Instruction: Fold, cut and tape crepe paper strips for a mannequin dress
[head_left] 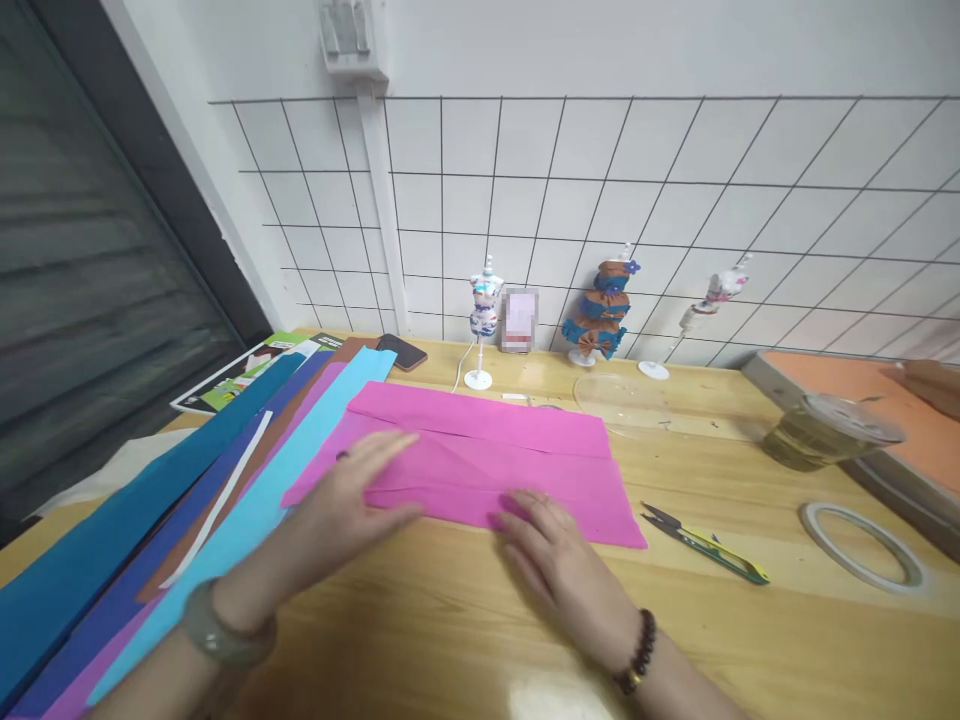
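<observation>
A bright pink sheet (487,460), paper or cloth, lies on the table with lengthwise creases and overlapping layers. Over its near left part is my left hand (360,500), fingers stretched forward and thumb apart, slightly blurred; whether it touches the sheet is hard to tell. My right hand (547,540) rests with fingers laid flat on the sheet's near edge, right of its middle. Neither hand grips anything. To the right of the sheet lie yellow and green thread snips (705,545), their blades pointing toward it.
Long strips in several colours, with a light blue strip (255,545) nearest, cover the left side. Along the wall stand a bare mini dress form (486,310), a dressed form (600,315) and a tilted form (709,305). A tape roll (862,548) and a plastic cup (825,435) are at right.
</observation>
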